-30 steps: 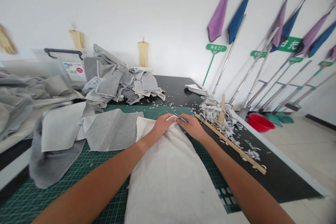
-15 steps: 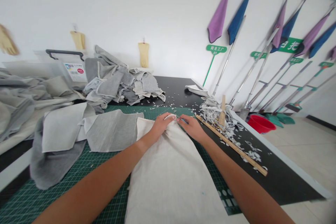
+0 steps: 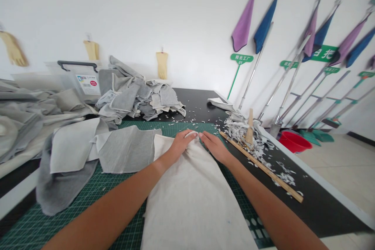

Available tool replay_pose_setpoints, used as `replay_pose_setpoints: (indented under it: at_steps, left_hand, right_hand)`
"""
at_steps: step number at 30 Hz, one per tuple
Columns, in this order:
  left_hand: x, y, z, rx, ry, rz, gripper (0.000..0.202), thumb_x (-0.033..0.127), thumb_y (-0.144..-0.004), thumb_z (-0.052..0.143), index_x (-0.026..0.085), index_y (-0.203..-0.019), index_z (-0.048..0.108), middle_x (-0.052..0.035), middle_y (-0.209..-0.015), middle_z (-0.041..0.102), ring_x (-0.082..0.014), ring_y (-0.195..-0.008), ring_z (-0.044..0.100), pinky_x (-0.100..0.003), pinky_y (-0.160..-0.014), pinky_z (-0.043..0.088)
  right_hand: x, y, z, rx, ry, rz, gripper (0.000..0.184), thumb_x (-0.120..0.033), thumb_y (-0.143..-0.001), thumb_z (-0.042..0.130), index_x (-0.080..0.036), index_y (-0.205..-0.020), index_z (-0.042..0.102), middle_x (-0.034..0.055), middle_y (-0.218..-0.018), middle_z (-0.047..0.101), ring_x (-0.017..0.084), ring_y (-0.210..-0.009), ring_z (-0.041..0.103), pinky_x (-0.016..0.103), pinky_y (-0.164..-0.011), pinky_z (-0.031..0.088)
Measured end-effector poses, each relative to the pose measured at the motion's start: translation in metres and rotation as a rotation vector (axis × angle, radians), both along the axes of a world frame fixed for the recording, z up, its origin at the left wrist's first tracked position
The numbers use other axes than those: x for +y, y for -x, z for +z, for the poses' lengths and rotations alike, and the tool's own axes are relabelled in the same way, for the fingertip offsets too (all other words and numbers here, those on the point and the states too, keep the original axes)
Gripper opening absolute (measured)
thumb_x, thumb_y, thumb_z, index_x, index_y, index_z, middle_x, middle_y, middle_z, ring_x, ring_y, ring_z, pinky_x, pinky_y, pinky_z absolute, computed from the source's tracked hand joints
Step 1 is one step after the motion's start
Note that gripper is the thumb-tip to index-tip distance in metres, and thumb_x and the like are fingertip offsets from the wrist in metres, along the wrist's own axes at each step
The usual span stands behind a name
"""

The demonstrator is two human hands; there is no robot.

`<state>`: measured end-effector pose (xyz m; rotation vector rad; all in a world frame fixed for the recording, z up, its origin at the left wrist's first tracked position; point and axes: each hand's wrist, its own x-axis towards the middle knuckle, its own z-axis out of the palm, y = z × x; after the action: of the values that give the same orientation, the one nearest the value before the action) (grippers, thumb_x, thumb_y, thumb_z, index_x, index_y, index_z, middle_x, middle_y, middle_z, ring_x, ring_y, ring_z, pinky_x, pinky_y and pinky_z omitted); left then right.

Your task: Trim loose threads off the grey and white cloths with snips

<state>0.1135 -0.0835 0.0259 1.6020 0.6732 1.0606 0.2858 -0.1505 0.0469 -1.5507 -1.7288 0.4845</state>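
A long off-white cloth lies in front of me, gathered into folds at its far end. At that end my left hand is closed, with thumb and fingers pinching the cloth's edge. Just right of the pinched fold, my right hand has its fingers together at the edge. Whatever is in the right fingers is hidden from this angle. Under the cloth is a green cutting mat with grid lines. A grey cloth piece lies left of the off-white one.
Heaped grey cloths lie at the back, near a clear plastic box. On the right are a wooden strip and a pile of white scraps. Mops, a red bucket and hanging cloths stand along the wall.
A small blue and metal tool showed in my right fingers earlier; now it is out of sight. Both hands stay at the cloth's far end. The view has shifted slightly.
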Motion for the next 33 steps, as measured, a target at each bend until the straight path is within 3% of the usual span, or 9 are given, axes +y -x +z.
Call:
replay_pose_setpoints:
  at_steps: [33]
  left_hand:
    - [0.0009, 0.0011, 0.0005, 0.028, 0.001, 0.000, 0.030, 0.046, -0.087, 0.059, 0.019, -0.093, 0.072, -0.0034, -0.096, 0.072, -0.0210, -0.092, 0.061, -0.028, -0.082, 0.045]
  right_hand:
    - [0.0011, 0.0081, -0.0055, -0.110, -0.024, -0.050, 0.037, -0.055, -0.102, 0.033, -0.026, -0.081, 0.043, -0.0036, -0.071, 0.052, 0.018, -0.069, 0.055, 0.025, -0.066, 0.035]
